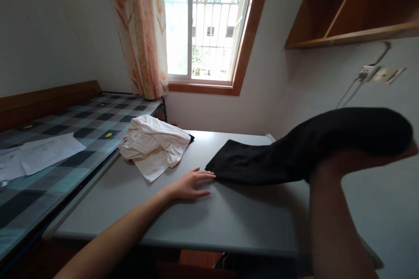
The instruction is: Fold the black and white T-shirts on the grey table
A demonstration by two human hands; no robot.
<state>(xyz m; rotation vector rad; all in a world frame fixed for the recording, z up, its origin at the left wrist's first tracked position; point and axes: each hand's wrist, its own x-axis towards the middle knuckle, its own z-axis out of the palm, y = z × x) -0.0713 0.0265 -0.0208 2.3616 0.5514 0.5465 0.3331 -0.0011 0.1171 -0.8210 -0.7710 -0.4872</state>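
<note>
A long black cloth (pixel 262 163) stretches from the middle of the grey-white table (pixel 229 222) up to the right. Its left end lies flat on the tabletop, while its right part is raised and draped over my right hand (pixel 356 163), which is partly covered and blurred. The fingers of my right hand reach out flat under the cloth at the right edge. My left hand (pixel 193 184) rests on the table, fingers spread, their tips at the black cloth's left corner. A crumpled white cloth (pixel 155 141) lies on the table's back left.
A bed with a checked cover (pixel 108 117) and paper sheets (pixel 49 152) stands at the left. Behind the table are a curtain (pixel 144 30) and a window (pixel 212 26). A wooden shelf (pixel 353 32) and a socket with a cable (pixel 368 72) are on the right wall.
</note>
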